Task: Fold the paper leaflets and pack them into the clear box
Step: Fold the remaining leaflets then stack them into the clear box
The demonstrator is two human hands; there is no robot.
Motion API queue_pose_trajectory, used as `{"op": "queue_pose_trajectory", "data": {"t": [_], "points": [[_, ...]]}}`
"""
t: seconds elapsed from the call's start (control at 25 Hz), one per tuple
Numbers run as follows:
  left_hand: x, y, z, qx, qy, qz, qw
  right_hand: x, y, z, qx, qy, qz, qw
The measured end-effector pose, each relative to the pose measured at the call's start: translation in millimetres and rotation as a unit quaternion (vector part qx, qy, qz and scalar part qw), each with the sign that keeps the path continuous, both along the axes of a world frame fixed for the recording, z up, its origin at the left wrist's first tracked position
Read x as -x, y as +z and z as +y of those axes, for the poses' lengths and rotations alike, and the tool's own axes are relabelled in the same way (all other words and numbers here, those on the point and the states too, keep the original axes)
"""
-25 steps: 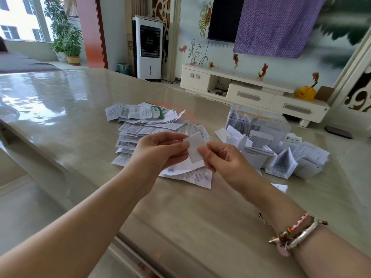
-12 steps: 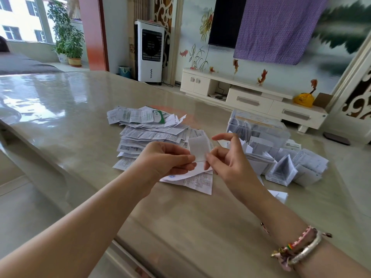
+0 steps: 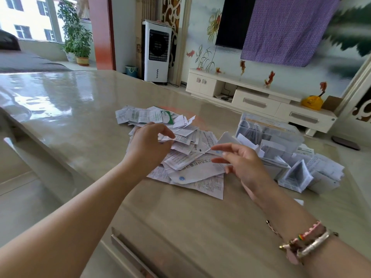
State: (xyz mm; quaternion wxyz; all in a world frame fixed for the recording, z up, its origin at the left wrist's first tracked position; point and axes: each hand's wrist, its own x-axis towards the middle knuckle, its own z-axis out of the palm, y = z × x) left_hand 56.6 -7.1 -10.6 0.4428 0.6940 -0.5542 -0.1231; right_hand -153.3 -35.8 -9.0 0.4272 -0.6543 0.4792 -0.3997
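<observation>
Fingers (image 3: 166, 133) of left hand (image 3: 149, 146) loosely curled over far part of unfolded leaflet pile (image 3: 176, 153), tips at or just above a sheet, grip cannot tell. Fingers (image 3: 222, 147) of right hand (image 3: 245, 167) straight, spread, holding nothing, hovering over near-right edge of same pile. Two hands, two bare forearms; bracelets (image 3: 307, 241) on right wrist, roughly three, exact count unclear. Unfolded leaflets overlapping on counter (image 3: 80, 117), well over a dozen, not countable. One clear box (image 3: 269, 133) right of pile, holding upright folded leaflets, number unreadable through wall. Folded leaflets (image 3: 295, 173) heaped in front of and right of box, around ten, some standing tent-like; right hand covers heap's left edge. One small white scrap (image 3: 299, 201) near right forearm, partly hidden. One folded piece (image 3: 226, 138) tilted between pile and box, just beyond right fingers. Beyond counter: one white air cooler (image 3: 157, 51), one TV stand (image 3: 259, 99), one dark screen (image 3: 234, 21) half covered by purple cloth (image 3: 289, 29), one yellow bag (image 3: 312, 102), potted plants (image 3: 77, 37). Print on sheets too small to read. Both arms cut off at bottom frame edge.
</observation>
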Motion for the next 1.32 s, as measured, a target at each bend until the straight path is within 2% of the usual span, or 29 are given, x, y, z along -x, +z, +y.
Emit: {"op": "queue_pose_trajectory", "data": {"t": [0.12,0.24,0.44,0.68,0.8,0.96,1.12,1.2,1.32], "points": [[-0.7,-5.7,-5.6,-0.009,-0.018,-0.088,0.996,-4.1,1.5,8.3,0.06,0.006,0.06,0.996],[-2.6,-7.9,-11.4,0.007,-0.014,-0.101,0.995,-8.7,2.6,15.9,0.096,0.038,0.087,0.991],[-25.8,0.4,-18.5,0.048,0.026,0.013,0.998,-23.5,17.6,11.9,0.126,0.083,0.16,0.976],[-59.7,0.6,-0.7,0.056,0.085,0.08,0.992,-73.2,30.2,-27.5,0.222,0.098,0.246,0.938],[-70.3,0.5,8.1,0.055,0.114,0.102,0.987,-120.4,26.1,-53.4,0.232,0.118,0.271,0.927],[-82.5,-5.2,13.3,0.048,0.127,0.06,0.989,-181.2,10.0,-84.8,0.236,0.126,0.357,0.895],[-95.7,-9.9,16.7,0.03,0.148,0.051,0.987,-214.1,3.6,-105.0,0.168,0.157,0.474,0.85],[-98.7,-10.9,18.7,0.021,0.153,0.034,0.987,-219.5,0.8,-103.9,0.201,0.158,0.479,0.84],[-98.2,-13.8,21.2,0.02,0.154,-0.024,0.988,-213.0,4.1,-86.6,0.284,0.161,0.423,0.846]]}}
